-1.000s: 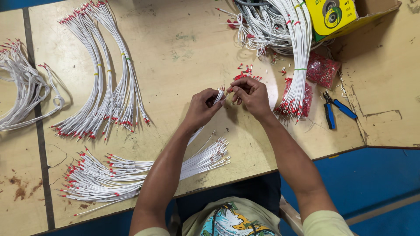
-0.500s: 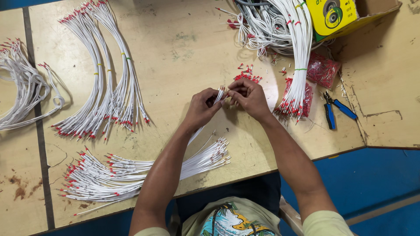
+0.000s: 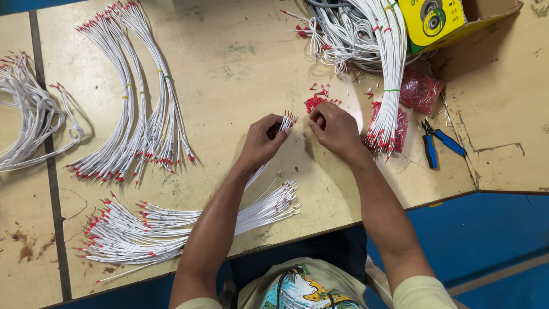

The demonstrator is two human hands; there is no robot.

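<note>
Two hands meet over the pale wooden surface (image 3: 240,63), just beside a small heap of loose red ferrule tips (image 3: 318,100). The left hand (image 3: 264,142) is closed around a thin bunch of short white wires (image 3: 287,121), their bare ends poking up past the fingers. The right hand (image 3: 333,129) is pinched shut just right of those ends; what it pinches is too small to tell. To cap an end cleanly, it seems best to hold one wire steady and straight and seat the sleeve fully. Below the heap lies a fanned pile of white wires with red tips (image 3: 171,226); right of it rest blue-handled pliers (image 3: 437,143).
</note>
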